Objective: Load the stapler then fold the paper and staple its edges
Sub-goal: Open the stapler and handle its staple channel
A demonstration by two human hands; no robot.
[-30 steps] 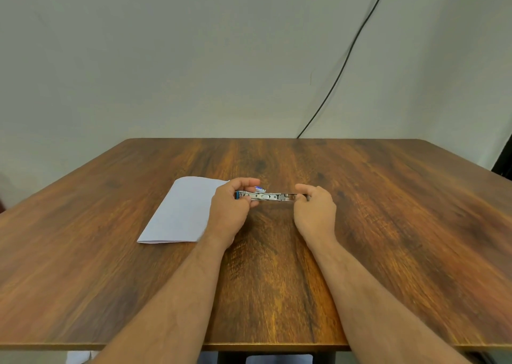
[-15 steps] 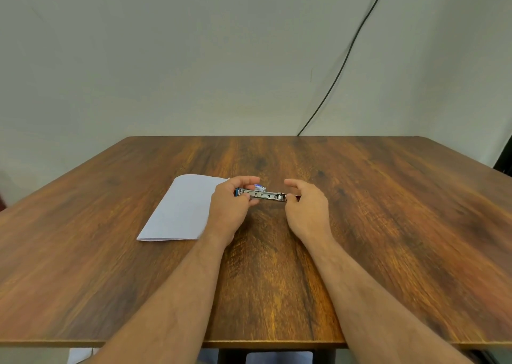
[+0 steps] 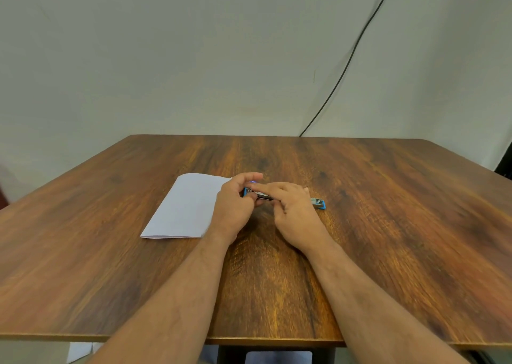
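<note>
table [image 3: 388,225]: glossy grained wood | paper [image 3: 188,205]: matt white | stapler [image 3: 318,203]: shiny metal, blue plastic

Even, soft, fairly bright light; no hard source visible. Faint soft shadow on table [image 3: 388,225] just below and nearer than fingers [image 3: 279,190] of right hand [image 3: 296,211]. Mild warm sheen on wood well nearer than fingers. Slight motion blur on fingertips and stapler [image 3: 318,203] beside them. Wide-angle bowing of table edges far out either side. Forearms soft near bottom edge.
</note>
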